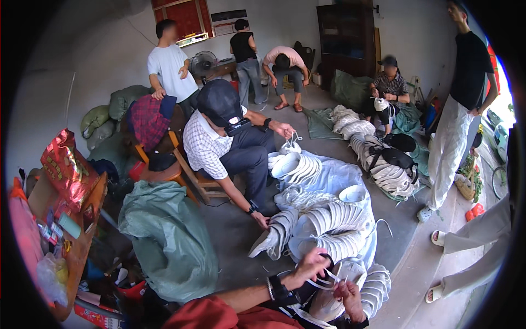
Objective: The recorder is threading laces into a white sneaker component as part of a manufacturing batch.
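Low in the head view, the person's left hand (309, 266) is raised with its fingers pinched shut on a white strap (323, 281), while the right hand (350, 299) sits just below and to the right, fingers curled closed on the same strap where it loops between the two hands. The strap lies right over a stack of white hat-like pieces (375, 288) bundled in a curved row against the person's lap; what exactly these pieces are is hard to tell at this size, though they look like nested white caps or brims. A dark wristband (276, 288) sits on the left forearm, which comes out of a red sleeve (219, 315). More curved rows of the same white pieces (334, 219) lie on a pale sheet (342, 178) spread over the concrete floor beyond the hands. Across the sheet a seated person in a checked shirt (205, 145) leans from a wooden chair (194, 181), one hand down on a bundle. A large green sack (167, 241) stands to the left, beside a cluttered wooden table (82, 236). Other people stand or crouch farther back in the room.
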`<state>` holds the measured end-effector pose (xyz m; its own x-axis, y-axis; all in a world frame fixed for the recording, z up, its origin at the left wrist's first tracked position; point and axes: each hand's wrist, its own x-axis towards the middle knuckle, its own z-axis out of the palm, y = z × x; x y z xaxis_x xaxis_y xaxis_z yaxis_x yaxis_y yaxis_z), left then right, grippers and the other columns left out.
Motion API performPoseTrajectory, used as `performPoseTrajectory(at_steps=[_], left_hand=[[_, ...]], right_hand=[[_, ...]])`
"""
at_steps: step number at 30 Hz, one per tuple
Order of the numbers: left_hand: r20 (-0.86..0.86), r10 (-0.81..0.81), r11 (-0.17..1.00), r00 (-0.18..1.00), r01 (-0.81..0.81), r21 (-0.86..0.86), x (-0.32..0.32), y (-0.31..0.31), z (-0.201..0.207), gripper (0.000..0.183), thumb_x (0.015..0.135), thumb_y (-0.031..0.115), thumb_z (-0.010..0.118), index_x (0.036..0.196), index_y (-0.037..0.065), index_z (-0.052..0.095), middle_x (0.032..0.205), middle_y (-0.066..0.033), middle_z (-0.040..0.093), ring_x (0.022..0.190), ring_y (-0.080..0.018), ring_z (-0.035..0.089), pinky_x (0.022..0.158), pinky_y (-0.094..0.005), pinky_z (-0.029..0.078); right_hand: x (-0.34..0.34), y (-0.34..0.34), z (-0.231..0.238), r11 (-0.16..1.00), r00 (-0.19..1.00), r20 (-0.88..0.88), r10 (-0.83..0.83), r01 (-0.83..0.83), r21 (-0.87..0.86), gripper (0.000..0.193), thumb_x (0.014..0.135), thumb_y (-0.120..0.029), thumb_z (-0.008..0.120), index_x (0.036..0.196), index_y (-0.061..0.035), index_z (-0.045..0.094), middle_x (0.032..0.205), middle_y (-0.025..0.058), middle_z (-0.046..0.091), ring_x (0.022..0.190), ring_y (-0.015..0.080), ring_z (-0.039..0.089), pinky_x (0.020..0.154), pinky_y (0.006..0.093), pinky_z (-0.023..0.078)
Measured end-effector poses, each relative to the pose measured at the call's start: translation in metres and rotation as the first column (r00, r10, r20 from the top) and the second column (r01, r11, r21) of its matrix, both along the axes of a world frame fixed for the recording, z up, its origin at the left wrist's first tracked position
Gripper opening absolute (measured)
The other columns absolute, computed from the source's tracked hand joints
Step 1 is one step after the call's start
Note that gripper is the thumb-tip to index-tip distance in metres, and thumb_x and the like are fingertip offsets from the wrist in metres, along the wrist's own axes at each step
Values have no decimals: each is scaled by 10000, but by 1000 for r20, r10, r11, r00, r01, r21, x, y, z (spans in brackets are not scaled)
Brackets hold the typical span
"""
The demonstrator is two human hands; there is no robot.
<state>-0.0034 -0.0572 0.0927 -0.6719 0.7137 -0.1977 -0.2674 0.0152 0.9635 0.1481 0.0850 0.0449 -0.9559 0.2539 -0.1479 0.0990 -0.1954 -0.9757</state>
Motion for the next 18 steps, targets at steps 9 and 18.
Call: performPoseTrajectory(at_steps=[9,18], left_hand=[[-549,771,153,322,-931,-331,-136,-273,-62,692,728,309,696,1242,0,351,1095,-157,511,969,-268,525,856,-381,443],[-594,570,-320,568,-513,-797,-75,-459,-95,1058,645,571,675,1416,91,133,1431,-256,153,1339,-432,74,1036,-584,176]], right_hand=[[-39,-45,-11,976,975,-149,-168,185,112,342,939,-355,452,800,-55,542,579,6,543,488,73,502,450,209,372],[-50,-77,2,937,989,-51,-137,146,318,337,951,-336,431,789,-56,528,567,1,527,471,68,473,432,200,359]])
